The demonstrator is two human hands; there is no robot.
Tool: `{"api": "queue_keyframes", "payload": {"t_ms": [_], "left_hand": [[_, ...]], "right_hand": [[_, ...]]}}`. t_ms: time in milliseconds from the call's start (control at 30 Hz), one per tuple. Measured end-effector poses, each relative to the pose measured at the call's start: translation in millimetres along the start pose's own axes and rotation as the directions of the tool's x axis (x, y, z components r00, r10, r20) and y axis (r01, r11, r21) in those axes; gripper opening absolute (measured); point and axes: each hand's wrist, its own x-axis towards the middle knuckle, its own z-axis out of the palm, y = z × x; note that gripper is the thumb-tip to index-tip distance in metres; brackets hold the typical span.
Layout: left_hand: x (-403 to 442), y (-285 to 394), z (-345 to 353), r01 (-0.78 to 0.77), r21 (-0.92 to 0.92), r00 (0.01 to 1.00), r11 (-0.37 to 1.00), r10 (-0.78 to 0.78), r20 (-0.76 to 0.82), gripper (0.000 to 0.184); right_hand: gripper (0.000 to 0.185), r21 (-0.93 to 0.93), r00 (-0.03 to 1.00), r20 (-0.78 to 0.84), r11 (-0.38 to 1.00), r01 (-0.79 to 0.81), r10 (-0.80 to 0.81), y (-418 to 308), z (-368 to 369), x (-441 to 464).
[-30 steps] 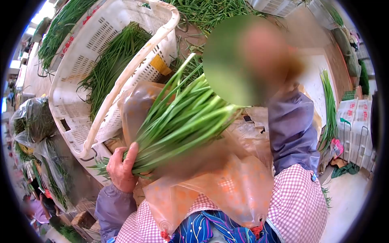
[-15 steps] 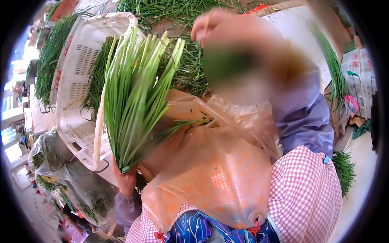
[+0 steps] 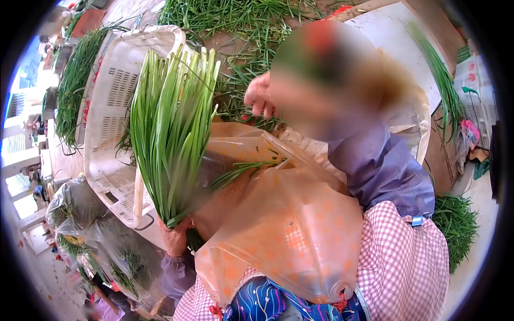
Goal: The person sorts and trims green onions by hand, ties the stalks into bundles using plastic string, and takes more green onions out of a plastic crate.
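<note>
A thick bunch of garlic chives (image 3: pixel 171 128) stands with its pale cut stalk ends up and its leaves gathered below. My left hand (image 3: pixel 175 238) is wrapped around the lower, leafy end. The right hand (image 3: pixel 261 96) is raised beside the bunch, over the loose greens on the ground. Its visible fingers are loosely bent and slightly apart, with nothing seen in them; a blurred patch hides the rest of that hand. Across my lap lies an orange plastic apron (image 3: pixel 289 230), with several loose chive leaves (image 3: pixel 243 171) on it.
A white plastic basket (image 3: pixel 110 139) tilts at the left, behind the bunch. Loose chives (image 3: pixel 230 16) cover the ground ahead. Plastic bags of greens (image 3: pixel 115 246) sit lower left. A white board (image 3: pixel 396 37) lies at upper right, and another green pile (image 3: pixel 455 230) is at right.
My right hand has come down and nearer to me from above the loose greens. The left hand still holds the bunch, which now stands slightly more upright, its stalk ends closer together.
</note>
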Motion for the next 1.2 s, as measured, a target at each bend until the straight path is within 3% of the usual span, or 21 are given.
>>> {"api": "queue_keyframes", "payload": {"t_ms": [67, 100, 133, 200, 267, 300, 333, 467, 533, 567, 600, 633, 667, 700, 733, 767, 800, 900, 1000, 1133, 1200], "left_hand": [[0.5, 6.7, 3.7, 0.0, 0.013, 0.999, 1.0, -0.001, 0.032, 0.01], [1.2, 3.3, 1.6, -0.01, -0.009, 0.999, 1.0, 0.01, 0.052, 0.009], [1.8, 1.5, -0.3, -0.02, -0.028, 0.997, 0.999, 0.022, 0.076, 0.008], [1.0, 4.1, 1.0, -0.006, -0.022, 0.997, 1.0, 0.008, 0.082, 0.007], [-0.6, 5.2, -1.3, 0.001, -0.006, 0.997, 1.0, -0.001, 0.076, 0.006], [-2.2, 2.4, -4.1, 0.021, -0.013, 0.997, 1.0, -0.02, 0.069, 0.007], [-1.9, 0.9, -4.5, 0.039, -0.024, 0.997, 0.999, -0.037, 0.064, 0.007], [-5.2, 7.8, 2.1, 0.09, -0.066, 0.996, 0.994, -0.088, 0.023, 0.008], [-2.8, 0.5, -0.9, 0.061, -0.103, 0.998, 0.993, -0.058, 0.036, 0.01], [-2.2, -3.3, -2.1, 0.042, -0.137, 0.998, 0.99, -0.034, 0.059, 0.012], [-2.5, -5.8, -2.7, 0.031, -0.144, 0.998, 0.989, -0.024, 0.05, 0.012], [-2.1, -7.5, -3.6, 0.028, -0.115, 0.998, 0.993, -0.022, 0.054, 0.015], [-0.6, -8.3, -3.2, 0.026, -0.086, 0.998, 0.996, -0.021, 0.057, 0.018], [-1.4, -7.5, -2.2, 0.029, -0.102, 0.998, 0.994, -0.024, 0.053, 0.021], [-1.9, -7.3, -1.4, 0.029, -0.105, 0.999, 0.994, -0.024, 0.045, 0.021], [-3.0, -7.2, -0.7, 0.038, -0.121, 0.998, 0.992, -0.032, 0.052, 0.022], [-4.1, -6.7, -1.0, 0.048, -0.134, 0.997, 0.99, -0.04, 0.061, 0.024], [-1.1, -17.9, -6.9, 0.001, -0.025, 0.999, 1.0, 0.001, 0.047, 0.03], [-1.6, -13.7, -7.1, 0.033, -0.051, 0.997, 0.998, -0.029, 0.073, 0.036], [-3.8, -21.0, -5.6, -0.044, 0.045, 0.999, 0.998, 0.043, 0.025, 0.036], [-3.6, -4.8, 7.5, -0.034, -0.032, 0.999, 0.999, 0.033, -0.023, 0.018]], "right_hand": [[0.037, 0.006, 0.99, 0.007, 0.99, -0.138, 0.138, 5.0, 12.9, 27.9], [0.048, -0.368, 0.923, -0.139, 0.884, 0.288, -0.359, 71.4, 33.4, 68.2], [0.061, 0.008, 0.955, -0.223, 0.979, 0.201, -0.195, 75.2, 48.5, 77.1], [0.067, 0.21, 0.989, -0.149, 0.977, 0.04, -0.008, 60.7, 56.6, 89.6], [0.054, 0.284, 0.999, -0.021, 0.958, 0.038, -0.033, 66.1, 65.4, 107.5], [0.025, 0.358, 0.999, 0.019, 0.933, 0.036, -0.046, 69.0, 70.7, 116.7], [0.025, 0.363, 0.999, 0.015, 0.931, 0.04, -0.048, 67.1, 68.5, 117.2], [0.016, 0.747, 0.983, 0.146, 0.664, -0.035, -0.113, 65.9, 31.1, 101.8], [0.018, 0.781, 0.999, -0.044, 0.625, 0.018, 0.027, 84.1, 5.3, 102.7], [0.017, 0.859, 0.981, -0.137, 0.51, 0.049, 0.136, 106.4, -11.1, 105.7], [0.028, 0.668, 0.901, -0.332, 0.744, 0.016, 0.278, 116.8, -23.0, 99.8], [0.032, -0.039, 0.73, -0.683, 0.999, -0.027, -0.007, 120.1, -19.9, 98.6], [0.034, -0.438, 0.637, -0.701, 0.898, -0.03, -0.321, 121.8, -20.9, 99.9], [0.037, -0.737, 0.475, -0.644, 0.653, -0.173, -0.6, 123.2, -21.8, 100.9], [0.038, -0.792, 0.371, -0.59, 0.604, -0.09, -0.717, 67.7, -17.9, 76.1], [0.039, -0.543, 0.469, -0.686, 0.821, 0.178, -0.556, 34.4, -13.5, 64.0], [0.041, -0.178, 0.604, -0.697, 0.909, 0.377, -0.387, 7.6, -7.0, 54.3], [0.027, -0.245, 0.682, -0.535, 0.864, 0.44, -0.499, -47.9, 20.8, 34.1], [0.022, 0.049, 0.887, -0.302, 0.923, 0.381, -0.35, -44.1, 31.1, 53.9], [0.021, 0.271, 0.938, -0.092, 0.898, 0.346, -0.333, -43.1, 26.1, 42.1], [0.022, 0.448, 0.832, 0.037, 0.753, 0.482, -0.554, -43.3, 13.2, 19.4]]}}
